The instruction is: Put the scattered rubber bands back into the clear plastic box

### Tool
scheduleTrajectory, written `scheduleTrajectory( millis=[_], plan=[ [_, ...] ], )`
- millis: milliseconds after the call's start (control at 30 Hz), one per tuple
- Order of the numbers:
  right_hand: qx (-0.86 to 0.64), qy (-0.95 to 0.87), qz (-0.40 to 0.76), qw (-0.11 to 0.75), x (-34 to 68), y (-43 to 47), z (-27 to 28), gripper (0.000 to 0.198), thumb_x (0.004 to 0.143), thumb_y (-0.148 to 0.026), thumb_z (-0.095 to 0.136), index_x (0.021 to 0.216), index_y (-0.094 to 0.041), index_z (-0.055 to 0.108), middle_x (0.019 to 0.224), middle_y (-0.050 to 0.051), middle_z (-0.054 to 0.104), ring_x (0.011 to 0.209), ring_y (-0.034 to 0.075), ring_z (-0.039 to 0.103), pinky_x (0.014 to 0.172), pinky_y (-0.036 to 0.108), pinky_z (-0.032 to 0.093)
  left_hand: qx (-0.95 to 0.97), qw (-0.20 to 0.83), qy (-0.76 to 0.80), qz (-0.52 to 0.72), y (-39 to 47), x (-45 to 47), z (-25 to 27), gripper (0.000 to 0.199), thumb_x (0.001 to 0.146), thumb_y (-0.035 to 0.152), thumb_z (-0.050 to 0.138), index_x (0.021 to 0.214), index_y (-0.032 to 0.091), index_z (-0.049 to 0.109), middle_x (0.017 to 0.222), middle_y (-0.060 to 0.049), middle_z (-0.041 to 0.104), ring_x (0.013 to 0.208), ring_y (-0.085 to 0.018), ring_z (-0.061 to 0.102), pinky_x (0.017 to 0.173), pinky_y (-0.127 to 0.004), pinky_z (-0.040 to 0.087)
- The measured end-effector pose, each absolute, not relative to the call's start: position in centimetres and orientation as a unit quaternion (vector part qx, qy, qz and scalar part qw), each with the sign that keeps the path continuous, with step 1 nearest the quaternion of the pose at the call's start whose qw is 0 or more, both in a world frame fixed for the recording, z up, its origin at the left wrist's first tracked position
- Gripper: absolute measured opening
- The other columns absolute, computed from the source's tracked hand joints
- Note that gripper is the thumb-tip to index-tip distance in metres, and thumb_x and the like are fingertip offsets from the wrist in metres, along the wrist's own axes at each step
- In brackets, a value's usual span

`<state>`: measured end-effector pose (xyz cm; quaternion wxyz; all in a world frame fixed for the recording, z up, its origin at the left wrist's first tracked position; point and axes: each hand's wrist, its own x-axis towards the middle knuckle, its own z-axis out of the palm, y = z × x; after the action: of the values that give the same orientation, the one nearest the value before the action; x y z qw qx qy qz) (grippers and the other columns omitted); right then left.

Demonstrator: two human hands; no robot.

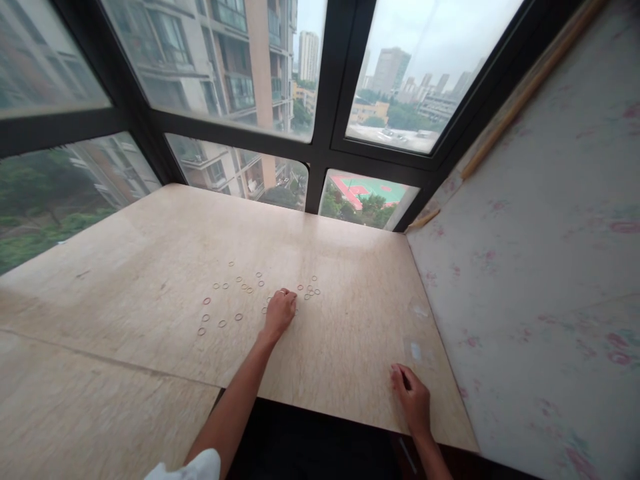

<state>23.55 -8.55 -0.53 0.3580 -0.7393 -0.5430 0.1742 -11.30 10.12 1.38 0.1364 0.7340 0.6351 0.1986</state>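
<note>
Scattered flat over the middle of the pale table (350, 347): many small thin loops (239, 321), most of them to the left of the left hand (282, 312), in a loose spread running outward and away. At the far left side of that spread, a red loop (207, 305), with two darker loops just nearer. Close against the left hand, a couple of loops just beside its left edge and one partly hidden at its right edge. A little beyond and to the right, a tight cluster of loops (311, 294), some overlapping, near the fingers but apart from them.

Left hand lowered to the table among the loops, fingers curled downward with tips out of sight; cannot tell whether gripping one. Across a finger, a pale band (281, 293), too small to identify.

Well apart from every visible loop on the table, near the close right edge: the right hand (411, 395), fingers curled in towards the thumb; cannot tell whether holding anything. Just beyond it, a clear patch (416, 351) on the surface, near the flowered wall (530, 267).
</note>
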Motion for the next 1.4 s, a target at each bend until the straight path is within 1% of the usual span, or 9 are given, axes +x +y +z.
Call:
scheduleTrajectory(
  millis=[233, 433, 533, 700, 833, 933, 1067, 1267, 1400],
  plan=[
    [-0.729, -0.547, 0.183, 0.368, 23.6, -8.7, -0.6, 0.046, 0.086, -0.055, 0.048, 0.088, -0.014, 0.069, 0.083, 0.011, 0.072, 0.075, 0.025, 0.066, 0.071, 0.032, 0.051, 0.68, 0.088, 0.692, 0.226, 7.7, -13.5, 1.5, 0.024, 0.089, 0.018, 0.046, 0.104, 0.014, 0.065, 0.102, -0.013, 0.064, 0.098, -0.026, 0.057, 0.087, -0.036, 0.045],
    [-0.722, -0.55, 0.195, 0.373, 23.6, -8.7, -0.5, 0.045, 0.085, -0.054, 0.05, 0.088, -0.014, 0.07, 0.087, 0.012, 0.073, 0.08, 0.027, 0.067, 0.074, 0.033, 0.05, 0.718, 0.103, 0.668, 0.164, 9.6, -9.7, 1.8, 0.028, 0.091, 0.028, 0.048, 0.11, 0.012, 0.061, 0.107, -0.016, 0.06, 0.101, -0.027, 0.055, 0.086, -0.037, 0.044],
    [-0.715, -0.553, 0.203, 0.377, 23.6, -8.7, -0.4, 0.044, 0.085, -0.054, 0.05, 0.088, -0.014, 0.07, 0.087, 0.011, 0.073, 0.08, 0.027, 0.067, 0.074, 0.034, 0.05, 0.748, 0.119, 0.637, 0.146, 10.9, -7.1, 2.0, 0.026, 0.089, 0.031, 0.053, 0.105, 0.014, 0.063, 0.105, -0.015, 0.059, 0.1, -0.026, 0.055, 0.083, -0.035, 0.044],
    [-0.702, -0.556, 0.216, 0.39, 23.7, -8.7, -0.3, 0.044, 0.085, -0.053, 0.05, 0.085, -0.015, 0.07, 0.085, 0.011, 0.073, 0.078, 0.026, 0.067, 0.072, 0.032, 0.051, 0.806, 0.156, 0.558, 0.117, 9.8, -5.0, 2.3, 0.014, 0.086, 0.03, 0.058, 0.092, 0.022, 0.067, 0.101, -0.006, 0.061, 0.094, -0.019, 0.057, 0.082, -0.027, 0.043],
    [-0.69, -0.56, 0.229, 0.398, 23.9, -8.7, -0.2, 0.044, 0.084, -0.054, 0.05, 0.084, -0.015, 0.07, 0.082, 0.011, 0.072, 0.075, 0.025, 0.067, 0.069, 0.031, 0.051, 0.785, 0.144, 0.593, 0.111, 8.6, -7.6, 2.7, 0.019, 0.09, 0.027, 0.051, 0.094, 0.019, 0.067, 0.099, -0.009, 0.061, 0.094, -0.021, 0.057, 0.084, -0.031, 0.042],
    [-0.682, -0.567, 0.239, 0.395, 24.0, -8.7, -0.1, 0.044, 0.084, -0.054, 0.05, 0.083, -0.015, 0.07, 0.08, 0.011, 0.072, 0.073, 0.024, 0.066, 0.068, 0.031, 0.051, 0.739, 0.124, 0.652, 0.115, 8.1, -10.8, 3.1, 0.022, 0.091, 0.024, 0.047, 0.098, 0.015, 0.066, 0.1, -0.013, 0.06, 0.097, -0.025, 0.056, 0.085, -0.035, 0.042],
    [-0.676, -0.575, 0.247, 0.39, 24.2, -8.8, -0.2, 0.045, 0.085, -0.055, 0.049, 0.083, -0.015, 0.07, 0.081, 0.01, 0.072, 0.073, 0.024, 0.067, 0.067, 0.03, 0.051, 0.693, 0.119, 0.7, 0.128, 6.8, -14.0, 3.2, 0.026, 0.089, 0.025, 0.05, 0.111, 0.014, 0.061, 0.104, -0.012, 0.061, 0.098, -0.024, 0.057, 0.087, -0.034, 0.043],
    [-0.672, -0.584, 0.252, 0.379, 24.2, -8.8, 0.0, 0.046, 0.085, -0.056, 0.048, 0.083, -0.016, 0.069, 0.079, 0.008, 0.072, 0.071, 0.023, 0.067, 0.065, 0.029, 0.051, 0.675, 0.13, 0.71, 0.154, 2.8, -13.7, 2.9, 0.019, 0.084, 0.019, 0.056, 0.102, 0.016, 0.063, 0.107, -0.011, 0.061, 0.1, -0.024, 0.057, 0.09, -0.036, 0.044],
    [-0.662, -0.598, 0.251, 0.376, 24.1, -8.8, 0.4, 0.046, 0.086, -0.057, 0.046, 0.082, -0.017, 0.069, 0.079, 0.009, 0.072, 0.07, 0.024, 0.067, 0.064, 0.029, 0.05, 0.703, 0.178, 0.658, 0.204, 0.0, -11.4, 2.5, 0.019, 0.083, 0.021, 0.059, 0.101, 0.02, 0.064, 0.102, -0.006, 0.064, 0.096, -0.02, 0.061, 0.088, -0.031, 0.048]
  ],
)
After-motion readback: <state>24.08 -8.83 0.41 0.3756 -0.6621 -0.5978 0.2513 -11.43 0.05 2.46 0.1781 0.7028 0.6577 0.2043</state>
